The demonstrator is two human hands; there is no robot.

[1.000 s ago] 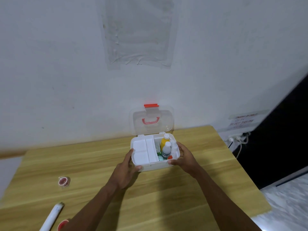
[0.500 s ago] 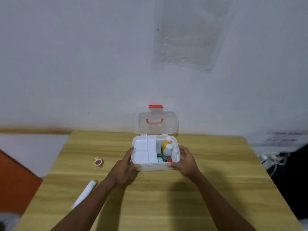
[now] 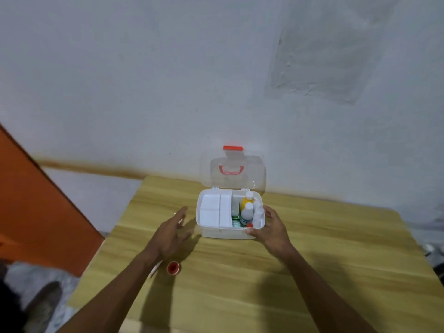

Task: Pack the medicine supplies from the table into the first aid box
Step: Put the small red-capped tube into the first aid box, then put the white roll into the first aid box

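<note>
The white first aid box (image 3: 222, 233) stands open on the wooden table (image 3: 312, 272), its clear lid (image 3: 234, 175) with a red handle upright against the wall. Inside, a white tray fills the left half; a yellow bottle (image 3: 247, 201) and white bottles (image 3: 247, 213) stand on the right. My right hand (image 3: 271, 228) holds the box's right front corner. My left hand (image 3: 171, 230) hovers open just left of the box, not touching it. A small red-capped item (image 3: 173, 267) lies beside my left forearm. A white tube (image 3: 153, 270) is mostly hidden under that arm.
An orange panel (image 3: 36, 205) stands to the left of the table. The table's left edge runs close to my left arm. A grey wall rises right behind the box.
My left hand has let go of the box's left side and moved off to the left, fingers spread. The view has swung left; my right hand stays on the box.
</note>
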